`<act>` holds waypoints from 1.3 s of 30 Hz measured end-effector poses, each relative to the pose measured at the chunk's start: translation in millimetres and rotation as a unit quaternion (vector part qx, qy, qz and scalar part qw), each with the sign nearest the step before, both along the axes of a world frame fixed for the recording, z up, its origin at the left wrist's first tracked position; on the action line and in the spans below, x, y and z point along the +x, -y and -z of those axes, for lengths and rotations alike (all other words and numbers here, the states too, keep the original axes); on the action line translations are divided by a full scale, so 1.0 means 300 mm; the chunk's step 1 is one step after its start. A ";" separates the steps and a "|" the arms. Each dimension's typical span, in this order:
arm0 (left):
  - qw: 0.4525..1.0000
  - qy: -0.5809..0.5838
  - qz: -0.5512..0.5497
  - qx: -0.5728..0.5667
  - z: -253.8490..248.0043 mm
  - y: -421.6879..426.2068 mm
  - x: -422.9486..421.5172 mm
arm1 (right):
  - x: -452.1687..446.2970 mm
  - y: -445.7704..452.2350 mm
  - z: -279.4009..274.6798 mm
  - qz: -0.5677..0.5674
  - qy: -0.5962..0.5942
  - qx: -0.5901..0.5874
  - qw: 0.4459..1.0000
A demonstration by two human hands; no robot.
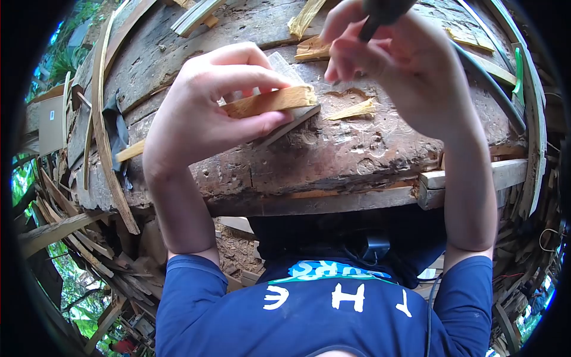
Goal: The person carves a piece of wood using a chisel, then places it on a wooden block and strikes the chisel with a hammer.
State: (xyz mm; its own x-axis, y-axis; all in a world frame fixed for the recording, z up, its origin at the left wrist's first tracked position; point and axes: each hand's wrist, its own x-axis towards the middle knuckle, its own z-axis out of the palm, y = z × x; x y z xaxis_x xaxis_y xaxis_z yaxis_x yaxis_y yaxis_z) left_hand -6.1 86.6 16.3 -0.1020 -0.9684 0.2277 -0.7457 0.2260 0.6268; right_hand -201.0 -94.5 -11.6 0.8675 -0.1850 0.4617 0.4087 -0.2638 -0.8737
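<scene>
While my left hand (205, 110) pinches a yellowish wood strip (267, 102) between thumb and fingers near the centre of the frame, my right hand (410, 74) is raised at the upper right, its fingers curled on a dark tool (385, 8) that the top edge of my view cuts off. The strip lies over a grey wood piece (294, 127); a pale wood end shows left of my wrist, and I cannot tell whether it belongs to the same strip. Beneath, the surface (357, 156) is heavy weathered timber, brown, gouged and cracked, with a pale splinter (354, 110) just right of the strip and offcuts near the top. Along the left I see a long curved lath (100, 119) and a dark cloth (116, 122) beside it; at the right, a dark pipe (492, 88) and something green (518, 71). Around the surface the place is cluttered: scrap wood (134, 282) heaped at lower left, wood chips (235, 256) below the front edge, foliage (59, 62) at upper left
</scene>
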 end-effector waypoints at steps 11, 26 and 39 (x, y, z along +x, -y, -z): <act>0.998 0.019 -0.051 -0.012 -0.017 0.002 -0.012 | 0.005 -0.002 -0.013 0.055 0.020 0.101 0.993; 1.000 -0.016 -0.021 0.001 -0.013 -0.019 0.004 | 0.008 -0.018 0.005 0.037 0.108 0.140 0.984; 0.997 -0.056 -0.035 0.028 -0.001 -0.032 0.007 | -0.022 -0.045 -0.067 0.104 0.059 0.030 0.992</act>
State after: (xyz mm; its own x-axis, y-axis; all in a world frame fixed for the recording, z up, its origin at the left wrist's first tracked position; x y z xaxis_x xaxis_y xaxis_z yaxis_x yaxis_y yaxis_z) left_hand -4.1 96.4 16.5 -0.0111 -0.9837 0.1794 -0.6831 0.1384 0.7171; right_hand -207.5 -81.0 8.5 0.7480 -0.3851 0.5406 0.4516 -0.3016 -0.8397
